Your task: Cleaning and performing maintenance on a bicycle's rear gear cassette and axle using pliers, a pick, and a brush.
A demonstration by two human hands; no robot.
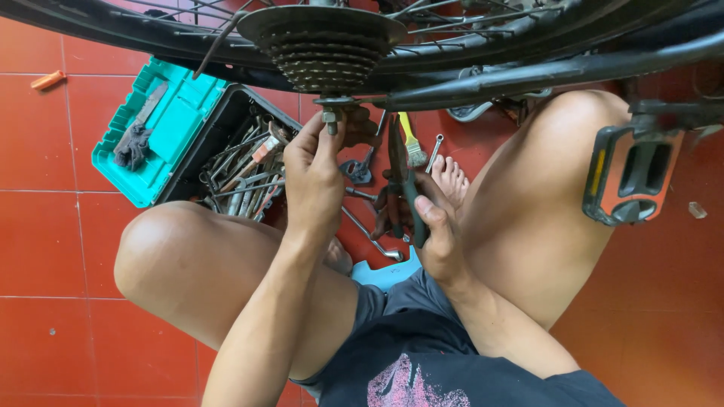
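Axle nut (329, 117) sits at the end of the rear wheel's axle, just below the stack of gears (323, 53), near the top middle of the view. The left hand (313, 177) reaches up to it, with thumb and fingertips (323, 134) closed around the nut in a narrow pinch. The right hand (437, 237) is lower and to the right, wrapped around the dark handles of a pair of pliers (400, 173), whose nose points up toward the axle without touching it.

The wheel (467, 34) spans the top of the view, its dark tyre and spokes in front of the camera, and a black frame tube (543, 75) runs to the right from the axle. An orange and black pedal (630, 177) hangs at the right edge.

The person squats on a red tiled floor (45, 241), bare knees to either side of the arms, with one bare foot (451, 177) showing between them.

On the floor behind the left hand lies an open toolbox (226, 113) crowded with wrenches and other metal tools; its teal lid (170, 132) is folded back and holds a dark rag (132, 147). Loose wrenches (369, 234) and a small brush with a yellow handle (411, 139) lie on the tiles between the legs. A small orange object (47, 79) lies well apart at the upper left.
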